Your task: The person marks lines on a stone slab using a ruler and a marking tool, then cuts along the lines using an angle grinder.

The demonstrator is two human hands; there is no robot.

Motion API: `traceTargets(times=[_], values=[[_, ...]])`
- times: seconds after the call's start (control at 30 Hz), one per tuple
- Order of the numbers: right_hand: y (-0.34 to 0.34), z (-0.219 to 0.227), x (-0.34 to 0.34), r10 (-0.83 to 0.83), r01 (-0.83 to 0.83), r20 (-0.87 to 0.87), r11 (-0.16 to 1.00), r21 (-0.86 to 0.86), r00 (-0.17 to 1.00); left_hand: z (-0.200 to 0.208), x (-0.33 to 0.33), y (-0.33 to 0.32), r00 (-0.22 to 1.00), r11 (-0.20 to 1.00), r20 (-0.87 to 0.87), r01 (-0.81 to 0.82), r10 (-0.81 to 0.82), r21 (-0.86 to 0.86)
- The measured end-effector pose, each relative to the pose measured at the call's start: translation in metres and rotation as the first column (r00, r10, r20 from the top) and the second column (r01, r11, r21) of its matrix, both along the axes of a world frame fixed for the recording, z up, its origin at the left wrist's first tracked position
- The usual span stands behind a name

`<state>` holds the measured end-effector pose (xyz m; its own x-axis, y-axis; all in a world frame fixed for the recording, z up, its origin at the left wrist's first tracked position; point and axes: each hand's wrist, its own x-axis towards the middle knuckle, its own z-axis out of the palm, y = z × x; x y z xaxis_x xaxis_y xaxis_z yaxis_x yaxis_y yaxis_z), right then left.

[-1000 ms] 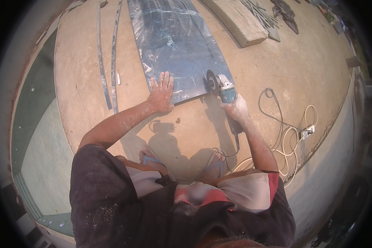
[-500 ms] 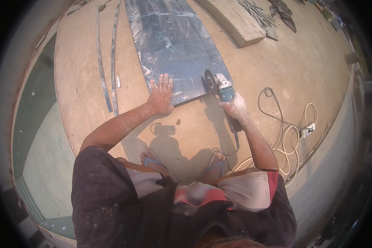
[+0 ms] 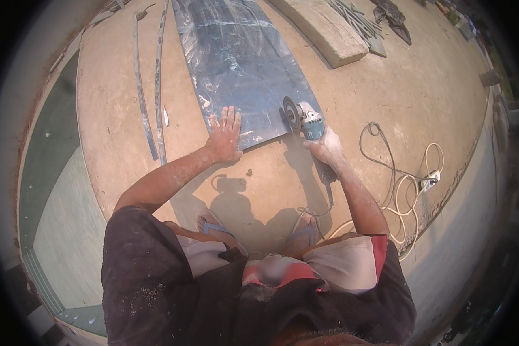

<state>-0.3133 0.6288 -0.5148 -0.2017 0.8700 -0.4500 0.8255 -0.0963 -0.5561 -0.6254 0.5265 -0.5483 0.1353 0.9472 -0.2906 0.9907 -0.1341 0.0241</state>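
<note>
A long, dark blue-grey slab with white dust and smears stretches away from me on the ground. My left hand lies flat with fingers spread on its near left corner. In my right hand is an angle grinder with a teal body, gripped around the handle. Its round cutting disc stands on edge at the slab's near right part; whether it touches the surface I cannot tell. Dust whitens both hands.
Two narrow strips and a small white pointed piece lie left of the slab. A thick pale block is at the far right, beside thin rods. Cables loop near a white power strip. My sandalled feet are close by.
The view has shifted very slightly. Both hands and the grinder keep almost the same place on the slab.
</note>
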Motion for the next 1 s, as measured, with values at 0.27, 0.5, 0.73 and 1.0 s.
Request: traceTargets(times=[0.27, 0.5, 0.73, 1.0], values=[[0.004, 0.001, -0.004, -0.005, 0.005, 0.006, 1.000, 0.008, 1.000, 0.001, 0.000, 0.000, 1.000, 0.999, 0.010, -0.016, 0.016, -0.037], [0.009, -0.003, -0.006, 0.001, -0.001, 0.002, 1.000, 0.011, 1.000, 0.001, -0.002, -0.001, 1.000, 1.000, 0.028, -0.011, 0.011, -0.028], [0.009, 0.007, -0.012, -0.018, 0.018, 0.005, 1.000, -0.003, 1.000, 0.001, -0.007, 0.000, 0.994, 1.000, 0.113, 0.003, -0.003, 0.000], [0.014, 0.003, -0.012, -0.005, 0.005, 0.010, 1.000, -0.025, 1.000, -0.010, -0.029, 0.025, 0.986, 0.988, 0.079, -0.152, 0.149, 0.030]])
